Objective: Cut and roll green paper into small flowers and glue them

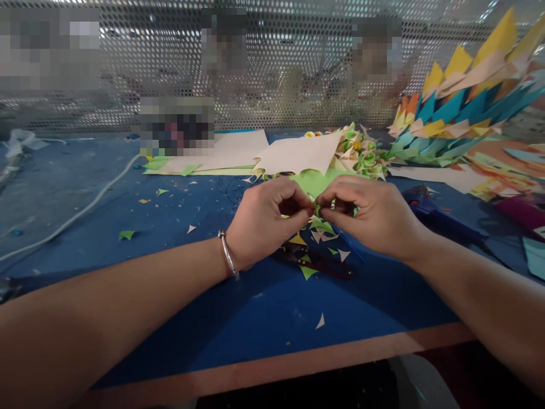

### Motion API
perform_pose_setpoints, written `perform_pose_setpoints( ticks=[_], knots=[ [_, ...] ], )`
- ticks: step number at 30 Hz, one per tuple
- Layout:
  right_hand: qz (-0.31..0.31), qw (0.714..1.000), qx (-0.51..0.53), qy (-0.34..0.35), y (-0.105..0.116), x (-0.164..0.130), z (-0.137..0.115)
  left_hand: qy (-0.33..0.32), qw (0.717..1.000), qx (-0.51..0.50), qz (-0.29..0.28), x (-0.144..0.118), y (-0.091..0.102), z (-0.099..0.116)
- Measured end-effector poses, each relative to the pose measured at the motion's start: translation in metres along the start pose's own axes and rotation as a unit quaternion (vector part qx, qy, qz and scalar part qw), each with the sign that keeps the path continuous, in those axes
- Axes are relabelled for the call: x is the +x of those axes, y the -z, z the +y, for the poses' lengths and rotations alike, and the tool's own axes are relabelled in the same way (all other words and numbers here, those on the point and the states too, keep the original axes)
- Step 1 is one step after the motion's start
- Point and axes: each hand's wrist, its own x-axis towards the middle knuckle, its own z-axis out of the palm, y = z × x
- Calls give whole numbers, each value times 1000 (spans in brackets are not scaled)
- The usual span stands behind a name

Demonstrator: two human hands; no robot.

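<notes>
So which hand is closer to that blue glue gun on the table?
Right. The right hand is just beside the glue gun; the left hand sits farther off, beyond the right one.

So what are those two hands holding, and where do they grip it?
A small piece of green paper, pinched between the fingertips of the left hand and right hand, one on each side. Most of it is hidden by the fingers, so its shape cannot be told.

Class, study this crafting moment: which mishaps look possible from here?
1. Both hands, left hand and right hand, pinch a small green paper piece; it might tear or slip.
2. Scissors lie just under the hands; a wrist may catch them.
3. Paper scraps near the table edge may fall off.
</notes>
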Motion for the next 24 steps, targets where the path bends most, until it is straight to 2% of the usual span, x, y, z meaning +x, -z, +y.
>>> perform_pose_setpoints(
  ticks=[12,18,24],
  knots=[
    [-16,1000,-4,6,-1,-1,-2,-10,999,36,-3,-2,3,5],
    [-18,1000,3,19,-1,-3,-3,-14,999,32,-24,-3,3,3],
    [-6,1000,7,26,-2,-2,-3,-5,1000,20,-20,-2,4,4]
  ],
)
